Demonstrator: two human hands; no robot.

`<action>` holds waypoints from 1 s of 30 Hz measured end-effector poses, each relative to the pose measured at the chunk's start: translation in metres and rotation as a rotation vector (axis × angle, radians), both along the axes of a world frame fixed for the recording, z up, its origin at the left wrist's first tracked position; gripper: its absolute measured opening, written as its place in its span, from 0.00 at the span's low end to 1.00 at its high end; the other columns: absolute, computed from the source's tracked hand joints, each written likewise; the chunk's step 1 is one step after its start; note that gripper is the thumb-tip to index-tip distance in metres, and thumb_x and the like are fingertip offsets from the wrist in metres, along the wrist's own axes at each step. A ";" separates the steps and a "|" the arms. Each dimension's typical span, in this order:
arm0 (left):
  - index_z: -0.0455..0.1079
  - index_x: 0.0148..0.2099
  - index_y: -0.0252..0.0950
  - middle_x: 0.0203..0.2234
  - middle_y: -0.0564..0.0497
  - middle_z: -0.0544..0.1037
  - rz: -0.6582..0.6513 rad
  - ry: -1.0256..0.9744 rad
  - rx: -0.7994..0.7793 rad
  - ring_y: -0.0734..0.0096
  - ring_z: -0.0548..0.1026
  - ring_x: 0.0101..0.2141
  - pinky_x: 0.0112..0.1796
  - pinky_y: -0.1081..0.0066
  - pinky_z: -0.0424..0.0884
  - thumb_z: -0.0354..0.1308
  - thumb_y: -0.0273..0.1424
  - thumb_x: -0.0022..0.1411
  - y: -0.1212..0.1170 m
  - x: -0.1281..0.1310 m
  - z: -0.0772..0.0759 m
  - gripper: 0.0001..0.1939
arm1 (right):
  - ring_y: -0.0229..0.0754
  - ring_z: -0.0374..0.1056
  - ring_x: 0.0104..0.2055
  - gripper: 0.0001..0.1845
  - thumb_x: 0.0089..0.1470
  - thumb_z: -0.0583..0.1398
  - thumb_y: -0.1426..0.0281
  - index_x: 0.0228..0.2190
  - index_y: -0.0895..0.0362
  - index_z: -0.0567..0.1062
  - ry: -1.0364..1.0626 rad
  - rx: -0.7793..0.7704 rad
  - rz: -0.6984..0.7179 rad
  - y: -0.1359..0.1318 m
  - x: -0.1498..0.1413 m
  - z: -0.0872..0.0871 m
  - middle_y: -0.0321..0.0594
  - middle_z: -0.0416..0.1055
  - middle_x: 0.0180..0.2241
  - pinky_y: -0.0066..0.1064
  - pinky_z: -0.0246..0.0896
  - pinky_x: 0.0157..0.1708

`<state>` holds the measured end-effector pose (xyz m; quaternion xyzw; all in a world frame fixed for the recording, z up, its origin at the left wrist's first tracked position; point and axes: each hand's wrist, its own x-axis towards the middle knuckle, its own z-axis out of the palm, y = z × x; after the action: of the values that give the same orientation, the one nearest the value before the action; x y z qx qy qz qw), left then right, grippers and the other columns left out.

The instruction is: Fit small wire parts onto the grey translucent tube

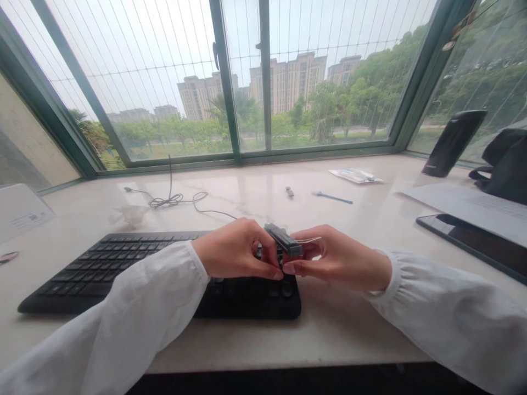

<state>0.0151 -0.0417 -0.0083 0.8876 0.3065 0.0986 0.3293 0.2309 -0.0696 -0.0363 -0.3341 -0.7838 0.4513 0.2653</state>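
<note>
My left hand (236,252) and my right hand (340,258) meet above the right end of a black keyboard (102,269). Between them is a small, dark grey, oblong gadget (284,240) with a lighter grey end, tilted down toward me. The fingers of both hands are curled around it, thumbs nearly touching below. A thin whitish strip (308,240) sticks out by the right fingers; I cannot make out whether it belongs to the gadget. My hands hide some of the keys.
Behind the keyboard lies a coiled black cable (167,200) beside a crumpled clear wrapper (132,215). Farther back are a small grey piece (290,192), a blue stick brush (334,197) and a plastic packet (354,175). A phone (473,241), papers and a black case (455,142) are right.
</note>
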 end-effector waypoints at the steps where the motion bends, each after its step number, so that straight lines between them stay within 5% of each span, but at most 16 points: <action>1: 0.79 0.33 0.34 0.22 0.56 0.74 -0.002 0.017 0.019 0.79 0.65 0.25 0.26 0.78 0.61 0.67 0.36 0.54 0.000 0.000 0.001 0.10 | 0.35 0.60 0.27 0.14 0.51 0.66 0.62 0.30 0.63 0.77 -0.045 0.062 -0.008 0.000 0.002 0.000 0.36 0.69 0.25 0.27 0.58 0.28; 5: 0.79 0.33 0.35 0.23 0.55 0.76 -0.007 0.060 0.074 0.78 0.67 0.25 0.27 0.77 0.62 0.65 0.35 0.55 -0.002 -0.002 0.003 0.08 | 0.34 0.61 0.26 0.10 0.53 0.65 0.66 0.29 0.61 0.79 -0.141 0.267 -0.014 0.002 0.009 0.001 0.37 0.72 0.24 0.26 0.57 0.27; 16: 0.79 0.35 0.36 0.27 0.54 0.79 -0.078 0.011 0.182 0.78 0.72 0.27 0.29 0.79 0.65 0.62 0.29 0.55 -0.004 -0.001 0.001 0.06 | 0.33 0.60 0.23 0.11 0.58 0.60 0.68 0.26 0.60 0.77 -0.241 0.516 0.090 0.000 0.012 0.009 0.37 0.69 0.22 0.25 0.55 0.25; 30: 0.80 0.36 0.39 0.25 0.55 0.79 -0.081 0.025 0.216 0.78 0.71 0.25 0.28 0.78 0.63 0.62 0.28 0.53 -0.004 -0.001 0.002 0.07 | 0.35 0.68 0.26 0.09 0.52 0.65 0.66 0.30 0.60 0.81 -0.116 0.253 0.095 0.004 0.012 0.001 0.39 0.75 0.26 0.25 0.65 0.28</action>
<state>0.0138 -0.0455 -0.0068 0.9308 0.2622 0.1066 0.2313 0.2427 -0.0656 -0.0351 -0.2860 -0.8635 0.3406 0.2379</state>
